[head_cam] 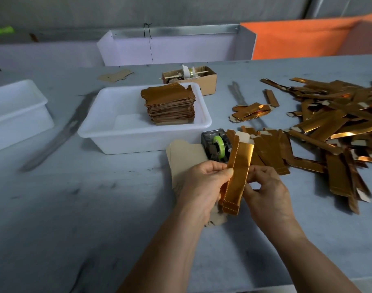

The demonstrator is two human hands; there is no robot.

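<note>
Held sleeve (236, 176) just before tape dispenser (216, 148); tub (128, 142) holding stack (170, 104) to its left, carton (210, 82) behind the tub, loose pile (329, 123) to the right.

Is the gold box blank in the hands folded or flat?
Folded: the gold box blank shows two creased sides, pinched between left hand and right hand.

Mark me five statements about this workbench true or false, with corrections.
1. The left hand and the right hand both hold the gold carton. True.
2. The tape roll behind the hands is red. False: it is green.
3. The stack of flat gold blanks sits in the white tub. True.
4. The loose pile of gold cartons lies left of that tub. False: it lies to its right.
5. The gold carton lies flat on the table. False: it is held above it.
</note>
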